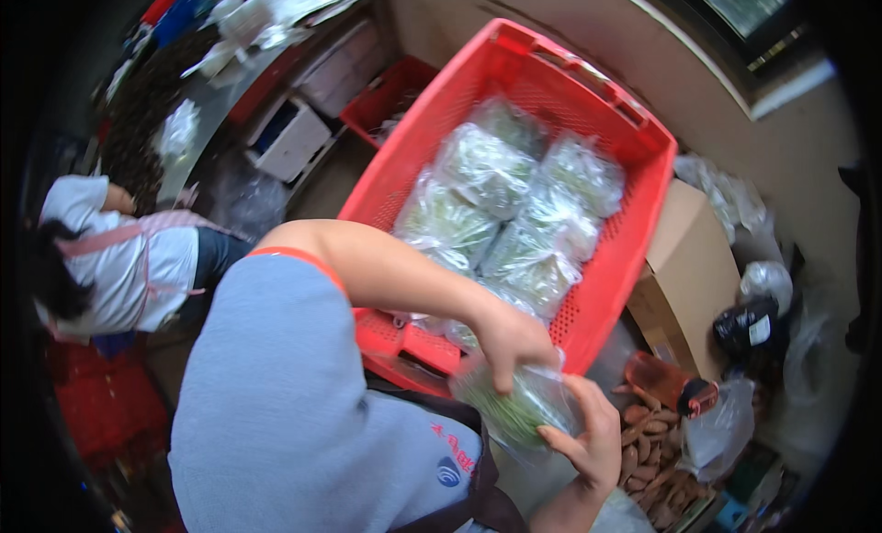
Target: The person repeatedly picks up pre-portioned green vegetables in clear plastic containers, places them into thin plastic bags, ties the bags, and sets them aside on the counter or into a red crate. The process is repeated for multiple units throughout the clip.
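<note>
A clear plastic bag of green vegetables (513, 405) is held between my two hands, over the near edge of a large red plastic crate (620, 312). My left hand (520, 340) grips the bag from above, its fingers pressed on the plastic. My right hand (586, 429) holds its right side, with thumb and fingers around it. Inside the crate lie several similar clear bags of greens (486, 168), side by side.
Right of the crate stand a cardboard box (696, 257), a reddish bottle with a black cap (665, 385) and a heap of brown tubers (651, 450). At left a person (145, 257) works at a metal table (200, 140). A smaller red crate (386, 95) sits behind.
</note>
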Action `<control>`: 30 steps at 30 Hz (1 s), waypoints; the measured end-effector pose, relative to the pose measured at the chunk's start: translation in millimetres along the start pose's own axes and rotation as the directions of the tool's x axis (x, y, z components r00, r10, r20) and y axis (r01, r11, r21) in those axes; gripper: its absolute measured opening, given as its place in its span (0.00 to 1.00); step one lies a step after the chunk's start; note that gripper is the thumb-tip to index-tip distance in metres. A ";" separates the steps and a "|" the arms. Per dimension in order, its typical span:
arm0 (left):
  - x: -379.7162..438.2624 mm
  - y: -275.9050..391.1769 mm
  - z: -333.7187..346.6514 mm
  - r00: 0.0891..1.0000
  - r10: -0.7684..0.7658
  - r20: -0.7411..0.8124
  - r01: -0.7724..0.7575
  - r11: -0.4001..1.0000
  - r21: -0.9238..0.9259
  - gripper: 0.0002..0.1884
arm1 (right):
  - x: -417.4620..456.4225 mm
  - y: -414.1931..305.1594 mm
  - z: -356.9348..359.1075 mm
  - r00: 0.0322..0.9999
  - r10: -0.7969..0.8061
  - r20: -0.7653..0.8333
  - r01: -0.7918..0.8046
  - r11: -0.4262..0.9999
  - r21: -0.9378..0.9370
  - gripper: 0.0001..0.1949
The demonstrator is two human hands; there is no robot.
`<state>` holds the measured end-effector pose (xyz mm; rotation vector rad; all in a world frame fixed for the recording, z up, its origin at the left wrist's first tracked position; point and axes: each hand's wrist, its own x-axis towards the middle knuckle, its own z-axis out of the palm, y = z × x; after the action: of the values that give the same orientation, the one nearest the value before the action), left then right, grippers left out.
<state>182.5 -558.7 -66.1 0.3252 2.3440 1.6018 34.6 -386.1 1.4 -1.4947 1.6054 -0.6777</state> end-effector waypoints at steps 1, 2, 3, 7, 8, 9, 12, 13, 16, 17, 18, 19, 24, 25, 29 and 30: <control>-9.9 -4.9 -12.0 0.999 -0.007 -0.039 0.005 0.998 -0.058 0.28 | -1.1 0.2 0.3 0.996 -0.030 -0.084 0.033 0.999 0.037 0.30; -22.6 -2.3 -34.0 0.994 -0.092 -0.052 0.084 0.988 -0.130 0.29 | -8.7 9.3 -1.4 0.977 -0.067 -0.204 0.064 0.998 -0.025 0.31; -37.3 3.1 -60.1 0.981 -0.182 -0.063 0.166 0.965 -0.204 0.30 | -18.9 15.7 -0.1 0.940 0.047 -0.338 0.012 0.985 0.172 0.28; -89.3 -13.1 -136.8 0.832 -0.014 -0.554 0.198 0.941 0.274 0.32 | -62.8 47.4 7.8 0.756 0.346 -0.556 0.005 0.846 0.533 0.17; -95.4 -22.0 -147.7 0.790 0.016 -0.613 0.352 0.807 0.475 0.33 | -70.1 52.0 11.1 0.717 0.395 -0.574 0.000 0.824 0.566 0.15; -99.6 -30.4 -154.4 0.747 0.061 -0.662 0.500 0.604 0.621 0.34 | -75.1 56.3 15.1 0.710 0.423 -0.563 -0.015 0.809 0.588 0.14; -104.6 -81.0 -160.2 0.687 -0.027 -0.726 0.716 0.196 0.670 0.34 | -86.5 69.8 27.8 0.695 0.488 -0.528 -0.057 0.769 0.636 0.12; -107.4 -103.5 -162.9 0.643 -0.209 -0.737 0.766 0.160 0.622 0.34 | -90.7 73.2 31.6 0.696 0.484 -0.530 -0.056 0.772 0.633 0.11; -99.4 -176.7 -173.7 0.461 -0.317 -0.829 0.847 0.435 0.305 0.31 | -101.2 81.9 41.3 0.683 0.484 -0.547 -0.027 0.765 0.643 0.11; -88.8 -188.0 -171.6 0.448 -0.256 -0.857 0.850 0.418 0.320 0.30 | -104.3 83.0 44.7 0.664 0.499 -0.557 -0.026 0.760 0.650 0.11; -78.3 -198.4 -167.9 0.434 -0.195 -0.879 0.854 0.398 0.333 0.30 | -107.8 84.0 48.6 0.644 0.515 -0.565 -0.023 0.752 0.658 0.11; -73.5 -207.1 -151.6 0.383 -0.404 -0.831 0.905 0.345 0.249 0.32 | -111.6 83.4 52.5 0.633 0.531 -0.564 -0.025 0.742 0.670 0.11; -62.4 -218.9 -121.8 0.286 -0.647 -0.707 0.955 0.256 0.152 0.37 | -142.2 74.7 73.6 0.557 0.596 -0.579 -0.025 0.709 0.705 0.11; -61.7 -204.9 -129.2 0.287 -0.662 -0.692 0.953 0.267 0.139 0.37 | -149.1 73.7 79.0 0.534 0.605 -0.590 -0.004 0.700 0.714 0.10; -50.0 -191.1 -135.8 0.206 -0.380 -0.902 0.958 0.267 0.106 0.28 | -180.8 69.7 108.6 0.444 0.643 -0.624 0.071 0.669 0.740 0.10; -33.6 -178.0 -129.5 0.232 -0.219 -0.948 0.914 0.383 0.135 0.24 | -187.2 66.3 117.1 0.422 0.650 -0.632 0.085 0.666 0.742 0.10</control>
<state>163.3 -746.5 -184.1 -1.5388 2.9418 0.2453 89.9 -176.1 -76.3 -0.1293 1.9107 -1.7917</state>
